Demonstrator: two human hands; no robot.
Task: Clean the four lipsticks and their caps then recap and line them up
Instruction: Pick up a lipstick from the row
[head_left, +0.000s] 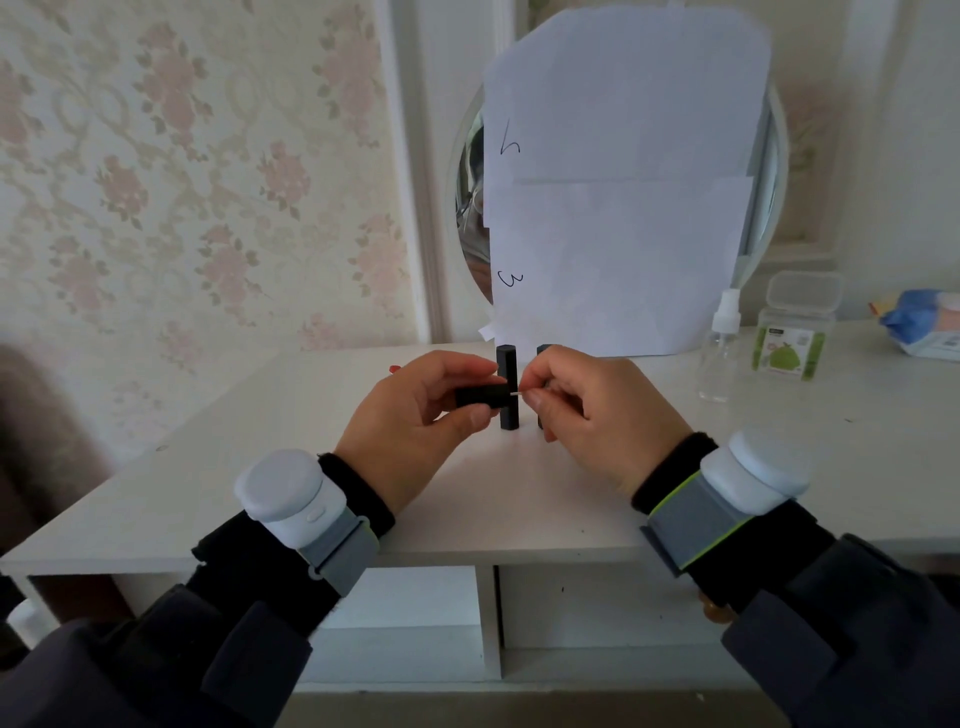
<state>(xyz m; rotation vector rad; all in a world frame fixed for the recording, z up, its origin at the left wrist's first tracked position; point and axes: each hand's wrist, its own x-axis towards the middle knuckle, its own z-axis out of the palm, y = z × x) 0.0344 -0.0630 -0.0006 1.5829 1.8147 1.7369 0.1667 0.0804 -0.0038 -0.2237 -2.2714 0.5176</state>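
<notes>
My left hand (415, 410) grips a black lipstick cap (480, 397) held sideways, its open end facing right. My right hand (587, 405) pinches a thin swab stick (517, 394) whose tip goes into that cap's mouth. Behind the hands a black capped lipstick (507, 384) stands upright on the white table (260, 467). A second black lipstick (541, 353) stands to its right, mostly hidden by my right hand. A small red object (395, 369) lies on the table behind my left hand.
A round mirror (467, 208) covered with white paper sheets (623, 182) stands at the back. To the right are a clear spray bottle (719, 348), a clear plastic box with a green label (792, 332) and a wipes packet (919, 327). Open shelves sit under the tabletop.
</notes>
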